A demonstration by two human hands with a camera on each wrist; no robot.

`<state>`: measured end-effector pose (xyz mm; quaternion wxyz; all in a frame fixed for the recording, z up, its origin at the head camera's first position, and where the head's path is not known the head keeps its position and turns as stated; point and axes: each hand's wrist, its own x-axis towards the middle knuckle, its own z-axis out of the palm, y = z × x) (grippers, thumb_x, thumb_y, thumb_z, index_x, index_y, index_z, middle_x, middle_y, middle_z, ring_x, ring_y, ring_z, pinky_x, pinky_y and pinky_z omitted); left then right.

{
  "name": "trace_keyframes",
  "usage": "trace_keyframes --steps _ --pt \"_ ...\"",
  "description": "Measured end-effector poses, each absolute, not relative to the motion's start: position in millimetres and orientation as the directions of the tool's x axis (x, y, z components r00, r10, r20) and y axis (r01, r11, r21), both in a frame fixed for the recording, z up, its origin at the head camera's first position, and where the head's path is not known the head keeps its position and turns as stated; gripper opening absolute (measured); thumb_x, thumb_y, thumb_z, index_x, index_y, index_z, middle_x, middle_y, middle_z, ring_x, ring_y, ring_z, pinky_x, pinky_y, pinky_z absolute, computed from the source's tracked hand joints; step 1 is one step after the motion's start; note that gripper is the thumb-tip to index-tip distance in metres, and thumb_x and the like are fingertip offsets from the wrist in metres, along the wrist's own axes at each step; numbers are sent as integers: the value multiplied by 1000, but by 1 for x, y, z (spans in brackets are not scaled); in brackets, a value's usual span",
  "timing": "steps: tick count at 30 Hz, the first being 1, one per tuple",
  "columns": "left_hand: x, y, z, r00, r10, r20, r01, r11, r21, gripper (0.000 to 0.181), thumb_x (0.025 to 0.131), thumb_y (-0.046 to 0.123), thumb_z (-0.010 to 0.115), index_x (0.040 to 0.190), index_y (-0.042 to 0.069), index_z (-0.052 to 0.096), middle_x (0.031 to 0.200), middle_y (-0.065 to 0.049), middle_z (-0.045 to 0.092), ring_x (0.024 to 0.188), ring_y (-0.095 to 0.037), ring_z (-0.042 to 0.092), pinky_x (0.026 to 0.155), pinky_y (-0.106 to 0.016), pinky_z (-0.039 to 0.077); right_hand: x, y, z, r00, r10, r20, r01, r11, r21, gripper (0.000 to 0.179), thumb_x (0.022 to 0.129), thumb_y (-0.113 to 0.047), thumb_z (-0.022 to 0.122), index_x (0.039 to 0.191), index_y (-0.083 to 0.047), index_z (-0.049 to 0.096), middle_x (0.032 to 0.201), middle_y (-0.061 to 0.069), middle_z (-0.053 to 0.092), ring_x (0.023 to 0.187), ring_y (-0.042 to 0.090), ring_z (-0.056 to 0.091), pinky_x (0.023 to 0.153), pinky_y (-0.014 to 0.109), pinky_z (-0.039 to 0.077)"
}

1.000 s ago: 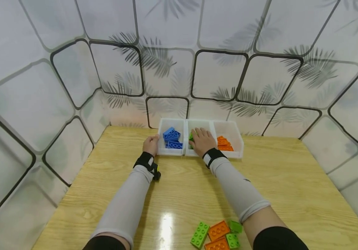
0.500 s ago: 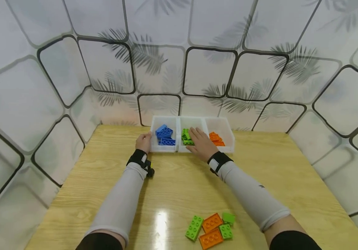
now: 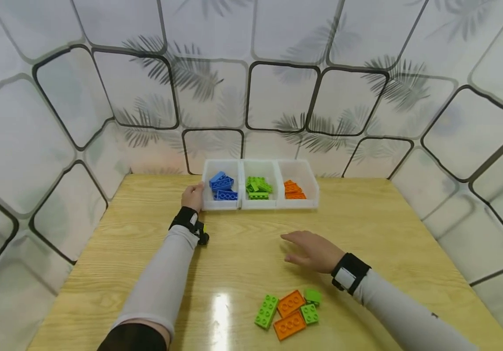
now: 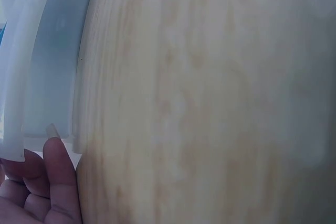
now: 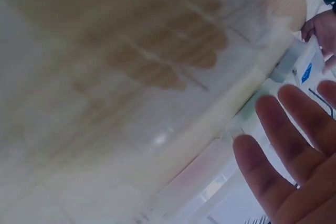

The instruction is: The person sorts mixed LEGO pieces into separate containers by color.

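At the back of the table stands a white three-compartment box [image 3: 220, 205]. My left hand [image 3: 192, 196] grips its left end; in the left wrist view the fingers [image 4: 60, 177] are curled at the box's corner. Blue toy bricks [image 3: 225, 195] lie in the left compartment, green bricks [image 3: 258, 185] in the middle, orange bricks [image 3: 293, 190] on the right. Over the table, in front of the box, my right hand [image 3: 314, 251] holds nothing, its fingers extended and apart. Nearest to it is a loose group: orange bricks [image 3: 290, 325] and green bricks [image 3: 267, 311].
The wooden table [image 3: 146, 219] carries the box at its far edge, close to a patterned curtain [image 3: 282, 97]. That curtain also hangs along the left and right sides. A bright light reflection lies on the table left of the loose bricks.
My right hand has left the middle compartment and moved back toward me, to the right, uncovering the green bricks there. The left hand keeps its hold on the box. The head view has shifted slightly.
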<state>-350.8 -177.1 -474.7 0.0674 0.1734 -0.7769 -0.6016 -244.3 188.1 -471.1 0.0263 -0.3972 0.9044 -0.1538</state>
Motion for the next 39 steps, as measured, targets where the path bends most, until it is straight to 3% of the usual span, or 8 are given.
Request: trace_keyframes --steps 6,10,19,27,30,36,39 --pt "-352 -177 -475 -933 -344 -103 -185 214 959 55 103 43 43 134 -2 51 135 -22 51 120 -37 49 101 -47 38 -211 210 -473 -666 -746 -6 -693 621 -365 55 91 -54 61 129 -14 63 119 -3 66 99 11 63 86 36 51" --pt "-353 -178 -477 -934 -341 -109 -187 205 961 55 103 42 42 135 -1 51 135 -21 51 119 -36 49 100 -47 39 -196 218 -475 -653 -757 -32 -690 612 -387 54 89 -54 64 126 -15 65 112 -7 66 94 7 60 82 33 50" --pt "-350 -177 -474 -931 -350 -103 -180 197 964 52 103 40 43 133 -2 52 133 -22 52 116 -35 49 98 -46 39 -180 228 -474 -691 -719 -66 -615 634 -469 54 84 -52 71 125 -17 65 99 -11 61 72 1 51 65 22 44" --pt "-359 -180 -482 -932 -349 -95 -180 221 959 55 103 44 42 131 -2 53 132 -21 52 117 -35 49 100 -46 39 -182 229 -477 -695 -718 32 -632 591 -501 49 84 -37 77 124 -12 64 100 -7 66 82 3 58 70 26 50" --pt "-361 -182 -484 -932 -351 -94 -180 220 959 54 103 43 42 131 -2 54 131 -21 53 116 -35 50 98 -46 40 -188 227 -477 -696 -709 110 -664 578 -475 54 81 -32 80 126 -9 62 101 -4 64 87 5 58 73 29 51" --pt "-359 -179 -482 -927 -362 -100 -178 189 966 52 103 41 43 130 -2 55 130 -21 54 114 -34 50 96 -44 40 -205 220 -474 -687 -691 222 -696 540 -473 68 75 -17 85 134 -6 54 97 -5 53 81 8 49 67 26 49" --pt "-358 -178 -480 -925 -366 -104 -182 186 966 52 103 41 43 130 -2 55 132 -21 54 116 -34 50 99 -44 39 -213 215 -470 -683 -683 258 -703 519 -486 73 74 -10 85 138 -7 50 99 -3 55 86 8 51 68 27 50"
